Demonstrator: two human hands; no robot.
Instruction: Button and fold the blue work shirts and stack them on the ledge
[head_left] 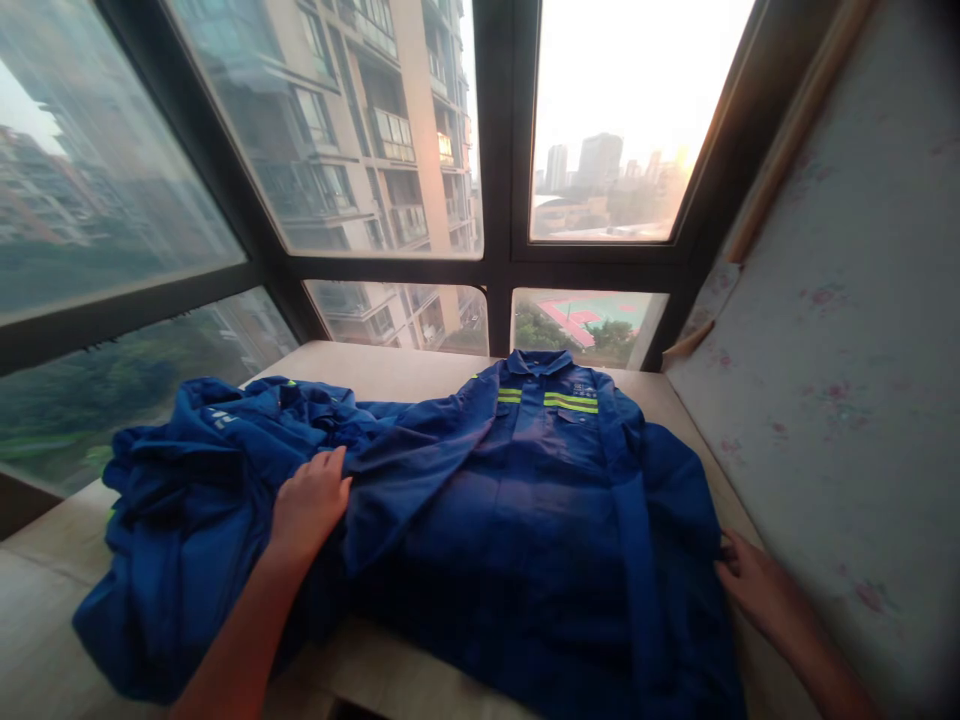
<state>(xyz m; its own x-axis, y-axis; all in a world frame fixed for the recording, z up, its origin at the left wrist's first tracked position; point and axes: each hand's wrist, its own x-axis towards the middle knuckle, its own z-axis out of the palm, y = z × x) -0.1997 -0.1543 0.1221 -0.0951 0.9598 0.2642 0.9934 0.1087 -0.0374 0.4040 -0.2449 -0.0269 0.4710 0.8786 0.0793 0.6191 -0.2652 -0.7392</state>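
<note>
A blue work jacket [517, 470] lies spread face up with its collar towards the window, yellow-green stripes across the chest. To its left is a crumpled heap of blue clothing [187, 500] with a white print. Between the two, my left hand [311, 500] is closed at the edge of the jacket's sleeve, its fingertips partly hidden by cloth. My right hand [750, 575] pinches the jacket's outer edge on the right side, close to the wall.
The clothes lie on a pale window ledge [390, 362]. Dark-framed windows [499, 200] rise behind and to the left. A wall with flowered paper [832, 400] stands close on the right, with a torn strip of paper near the window corner.
</note>
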